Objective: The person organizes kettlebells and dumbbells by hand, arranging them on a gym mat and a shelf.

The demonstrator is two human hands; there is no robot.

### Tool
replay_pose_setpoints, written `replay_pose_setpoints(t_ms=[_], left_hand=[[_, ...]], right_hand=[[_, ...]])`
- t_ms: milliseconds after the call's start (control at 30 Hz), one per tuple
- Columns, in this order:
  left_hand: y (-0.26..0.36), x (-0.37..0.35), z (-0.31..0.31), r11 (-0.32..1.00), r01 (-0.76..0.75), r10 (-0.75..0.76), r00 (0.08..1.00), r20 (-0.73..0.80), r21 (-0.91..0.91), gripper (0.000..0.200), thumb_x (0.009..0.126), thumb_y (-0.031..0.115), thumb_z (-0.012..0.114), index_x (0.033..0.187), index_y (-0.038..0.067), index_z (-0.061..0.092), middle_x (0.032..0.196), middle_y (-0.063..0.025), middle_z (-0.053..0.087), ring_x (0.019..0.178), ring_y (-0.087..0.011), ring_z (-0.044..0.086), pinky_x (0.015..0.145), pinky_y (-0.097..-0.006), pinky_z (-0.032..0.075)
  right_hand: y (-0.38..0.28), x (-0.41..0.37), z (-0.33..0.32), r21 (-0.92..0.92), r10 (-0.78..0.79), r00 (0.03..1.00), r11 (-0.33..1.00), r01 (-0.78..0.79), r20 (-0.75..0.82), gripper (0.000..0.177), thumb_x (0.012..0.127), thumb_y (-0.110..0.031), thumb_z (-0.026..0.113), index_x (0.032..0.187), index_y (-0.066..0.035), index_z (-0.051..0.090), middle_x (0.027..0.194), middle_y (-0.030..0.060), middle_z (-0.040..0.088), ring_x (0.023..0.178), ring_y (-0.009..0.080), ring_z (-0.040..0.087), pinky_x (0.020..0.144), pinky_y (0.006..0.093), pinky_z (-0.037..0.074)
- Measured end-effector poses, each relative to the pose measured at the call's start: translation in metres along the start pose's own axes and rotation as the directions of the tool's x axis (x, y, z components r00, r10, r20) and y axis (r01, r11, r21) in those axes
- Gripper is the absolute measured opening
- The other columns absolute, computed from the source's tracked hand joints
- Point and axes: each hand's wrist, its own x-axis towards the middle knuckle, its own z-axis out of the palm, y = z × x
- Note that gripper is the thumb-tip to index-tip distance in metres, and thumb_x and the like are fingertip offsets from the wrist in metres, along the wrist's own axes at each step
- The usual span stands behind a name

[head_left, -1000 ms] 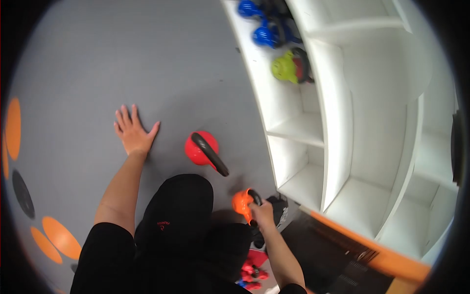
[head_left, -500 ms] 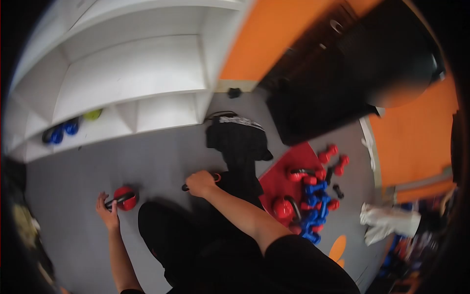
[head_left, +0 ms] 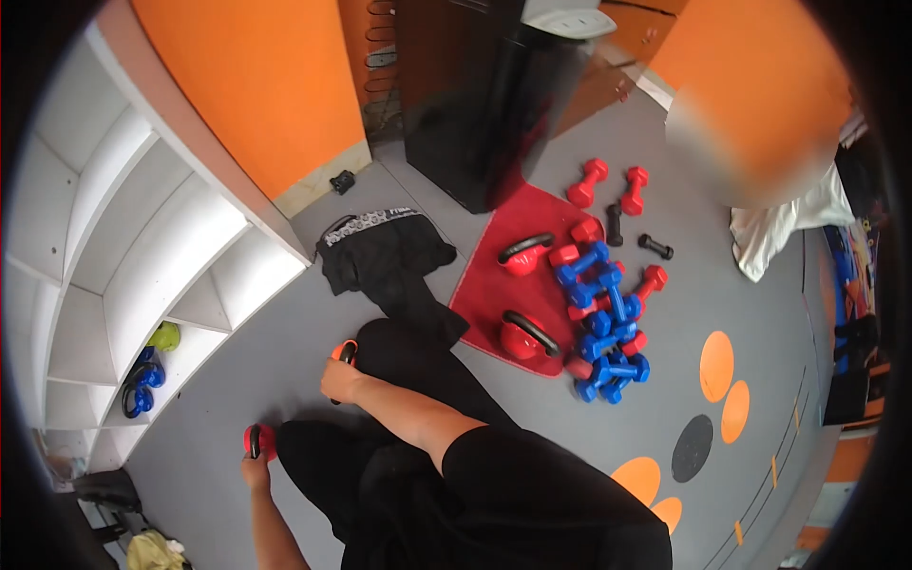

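A red kettlebell (head_left: 268, 441) with a black handle is on the grey floor at lower left. My left hand (head_left: 255, 469) is closed around its handle. To the right of it, my right hand (head_left: 339, 380) is wrapped round a black-and-orange handle (head_left: 349, 351). My fingers hide much of that handle, and I cannot make out what kind of equipment it belongs to. It is close to my black-clothed knee (head_left: 389, 337). Ahead of this hand lies a black garment (head_left: 385, 256) with a patterned waistband.
Two more red kettlebells (head_left: 527, 337) and several blue and red dumbbells (head_left: 608, 328) crowd a red mat (head_left: 480, 285) at right. White shelving (head_left: 204, 256) on the left holds blue and green kettlebells (head_left: 142, 380). A dark cabinet (head_left: 456, 114) stands ahead.
My left hand has gone from spread fingers at the red kettlebell's handle to a closed grip on it. My right hand still grips the black-and-orange handle. The view has turned right.
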Motion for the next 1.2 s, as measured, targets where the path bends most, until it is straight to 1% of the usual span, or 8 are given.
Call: replay_pose_setpoints(t_ms=[67,267,433,667,733,800,867,1200], left_hand=[[-0.003,-0.020,0.016,0.956,0.026,-0.062,0.992,-0.112,-0.293,0.031,0.087,0.032,0.076,0.084,0.002,0.068,0.065,-0.0037,0.059,0.061,-0.0176,0.052,0.061,-0.0397,0.044],[-0.039,-0.053,0.058,0.873,0.283,-0.299,0.954,0.023,-0.397,0.042,0.096,0.044,0.066,0.104,0.004,0.070,0.069,-0.0030,0.062,0.059,-0.0146,0.056,0.058,-0.0340,0.046],[-0.051,-0.055,0.073,0.597,0.322,-0.374,0.922,0.100,-0.735,0.033,0.096,0.036,0.062,0.102,0.004,0.068,0.067,-0.0019,0.060,0.059,-0.0152,0.058,0.064,-0.0320,0.048],[-0.029,-0.108,0.024,0.657,0.331,-0.293,0.940,0.175,-0.677,0.023,0.096,0.029,0.061,0.081,0.012,0.056,0.062,-0.0005,0.054,0.053,-0.0159,0.053,0.054,-0.0327,0.042],[-0.038,-0.116,0.030,0.519,0.379,-0.355,0.911,0.209,-0.766,0.023,0.096,0.027,0.060,0.079,0.014,0.053,0.061,0.0015,0.050,0.053,-0.0145,0.051,0.053,-0.0333,0.043],[-0.060,-0.128,0.034,0.071,0.465,-0.334,0.845,0.418,-0.882,0.024,0.097,0.026,0.058,0.077,0.017,0.049,0.060,0.0039,0.046,0.052,-0.0120,0.048,0.052,-0.0317,0.044],[-0.081,-0.154,0.035,0.039,0.514,-0.513,0.746,0.424,-0.857,0.024,0.098,0.028,0.054,0.078,0.019,0.047,0.060,0.0047,0.045,0.052,-0.0087,0.045,0.051,-0.0267,0.043],[-0.095,-0.364,0.099,0.733,0.604,-0.598,0.791,0.126,-0.314,0.037,0.090,0.031,0.072,0.069,0.003,0.059,0.059,-0.0041,0.058,0.054,-0.0127,0.058,0.051,-0.0339,0.046]], right_hand=[[-0.011,-0.025,-0.005,-0.103,-0.033,0.999,0.994,0.036,0.029,0.020,0.090,-0.021,0.063,0.102,-0.015,0.079,0.101,0.0030,0.076,0.099,0.0254,0.071,0.087,0.0456,0.051],[-0.020,-0.030,0.012,-0.191,-0.037,0.999,0.981,0.043,0.039,0.029,0.091,-0.025,0.062,0.114,-0.016,0.077,0.111,0.0004,0.075,0.106,0.0246,0.069,0.091,0.0585,0.049],[-0.020,-0.030,0.022,-0.251,-0.050,0.997,0.966,0.062,0.054,0.027,0.092,-0.025,0.061,0.113,-0.018,0.077,0.111,-0.0008,0.075,0.107,0.0212,0.069,0.094,0.0469,0.047],[-0.013,-0.038,0.014,-0.203,-0.034,0.999,0.979,0.038,0.023,0.021,0.091,-0.025,0.063,0.104,-0.018,0.078,0.104,-0.0017,0.076,0.100,0.0169,0.069,0.086,0.0357,0.043],[-0.014,-0.040,0.014,-0.213,-0.031,0.999,0.976,0.035,0.024,0.020,0.091,-0.024,0.064,0.102,-0.018,0.079,0.100,-0.0016,0.076,0.097,0.0179,0.070,0.085,0.0350,0.044],[-0.010,-0.040,0.016,-0.173,-0.035,0.999,0.984,0.037,0.013,0.019,0.090,-0.023,0.064,0.100,-0.018,0.079,0.099,-0.0014,0.077,0.096,0.0186,0.071,0.084,0.0352,0.045],[-0.001,-0.039,0.015,-0.135,-0.041,0.999,0.990,0.040,-0.005,0.018,0.090,-0.022,0.064,0.098,-0.017,0.079,0.097,-0.0012,0.077,0.094,0.0192,0.071,0.084,0.0354,0.046],[0.005,-0.011,0.008,0.083,-0.058,0.995,0.994,0.065,-0.077,0.015,0.087,-0.014,0.063,0.085,-0.014,0.078,0.084,0.0029,0.076,0.084,0.0219,0.072,0.078,0.0387,0.048]])
